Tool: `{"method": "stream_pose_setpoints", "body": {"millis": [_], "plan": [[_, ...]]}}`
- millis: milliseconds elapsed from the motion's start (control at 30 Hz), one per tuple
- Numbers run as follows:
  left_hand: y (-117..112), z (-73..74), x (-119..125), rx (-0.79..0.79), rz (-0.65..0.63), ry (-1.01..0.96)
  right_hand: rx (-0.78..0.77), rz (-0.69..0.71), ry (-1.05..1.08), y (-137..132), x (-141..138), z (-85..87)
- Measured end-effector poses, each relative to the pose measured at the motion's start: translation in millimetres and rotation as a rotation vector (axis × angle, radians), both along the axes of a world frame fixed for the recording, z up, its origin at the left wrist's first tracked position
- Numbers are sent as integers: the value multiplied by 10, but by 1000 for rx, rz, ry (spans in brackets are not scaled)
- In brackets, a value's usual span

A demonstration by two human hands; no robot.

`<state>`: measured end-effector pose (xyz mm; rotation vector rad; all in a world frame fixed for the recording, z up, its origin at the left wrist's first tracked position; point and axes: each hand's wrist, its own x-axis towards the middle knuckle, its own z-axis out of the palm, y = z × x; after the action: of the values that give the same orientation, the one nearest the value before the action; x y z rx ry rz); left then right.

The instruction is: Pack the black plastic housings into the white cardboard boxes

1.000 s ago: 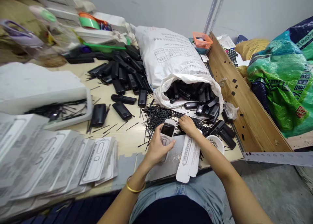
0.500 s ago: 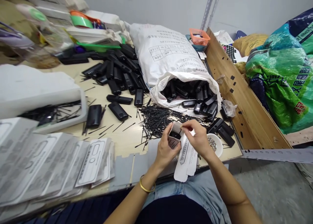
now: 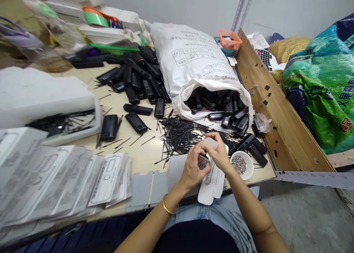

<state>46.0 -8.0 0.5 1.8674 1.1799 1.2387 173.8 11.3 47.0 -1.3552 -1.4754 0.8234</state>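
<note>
My left hand (image 3: 193,168) is wrapped round a small white printed box (image 3: 208,145) held just above the table's near edge. My right hand (image 3: 219,152) presses its fingers on the box's top flap from the right, folding it down. Under both hands lie flat white box blanks (image 3: 211,181) on a grey sheet. Just beyond the hands spreads a pile of thin black pins (image 3: 182,133). A small white bowl of tiny metal parts (image 3: 241,164) stands right of my right hand.
A white sack (image 3: 193,66) spills black plastic cases (image 3: 221,105) at centre; more black cases (image 3: 138,83) lie to its left. Stacked flat box blanks (image 3: 63,183) fill the left front. A white tray (image 3: 41,101) sits left. A wooden board (image 3: 276,113) borders the right, with a green bag (image 3: 320,87) beyond.
My right hand left the pin pile and came to the box. The box's open end, which showed a black part inside, is now covered by the flap under my fingers.
</note>
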Motion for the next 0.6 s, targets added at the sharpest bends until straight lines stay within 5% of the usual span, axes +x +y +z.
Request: {"method": "stream_pose_setpoints", "body": {"millis": [200,333,500,600], "plan": [[88,3,-9,-230,-61,-230,340,-38,-70,-130,-336,-214],[79,-12,4,-279,-80,-211,283,-133,3,-166,-312,-246],[131,7,35,-171,-47,-132,496,-50,-115,-223,-363,-436],[203,140,-230,-269,23,94,330,12,-113,-294,-338,-531]]}}
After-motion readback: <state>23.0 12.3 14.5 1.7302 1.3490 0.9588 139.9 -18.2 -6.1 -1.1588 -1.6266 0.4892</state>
